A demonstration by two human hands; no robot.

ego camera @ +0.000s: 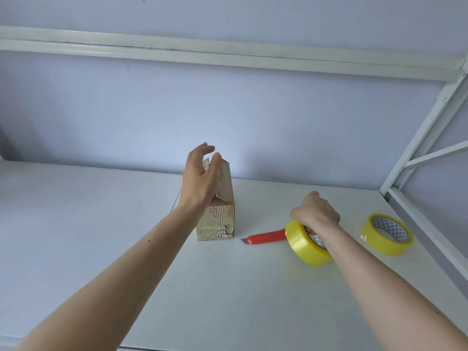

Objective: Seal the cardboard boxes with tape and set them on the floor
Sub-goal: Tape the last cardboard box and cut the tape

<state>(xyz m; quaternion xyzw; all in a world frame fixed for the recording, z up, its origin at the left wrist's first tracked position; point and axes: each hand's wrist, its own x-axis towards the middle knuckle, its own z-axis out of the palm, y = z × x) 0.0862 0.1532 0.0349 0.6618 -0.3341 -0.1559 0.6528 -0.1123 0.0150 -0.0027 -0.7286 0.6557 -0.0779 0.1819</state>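
The right hand (pixel 315 214) grips a yellow tape roll (pixel 307 243), fingers curled through its core, tilted on the white shelf (pixel 101 211). To its left, well apart, the worn cardboard box (pixel 220 219) stands upright; the left hand (pixel 200 176), fingers loosely spread, rests against its raised top flap. A red knife (pixel 266 236) lies between box and roll; a second roll (pixel 387 234) lies farther right.

No readable text, label, brand or number shows anywhere. The worn cardboard box (pixel 219 214) bears only torn, ribbed patches, and the inner core of the tape roll lying flat (pixel 387 233) carries a pattern of small triangles — not lettering.
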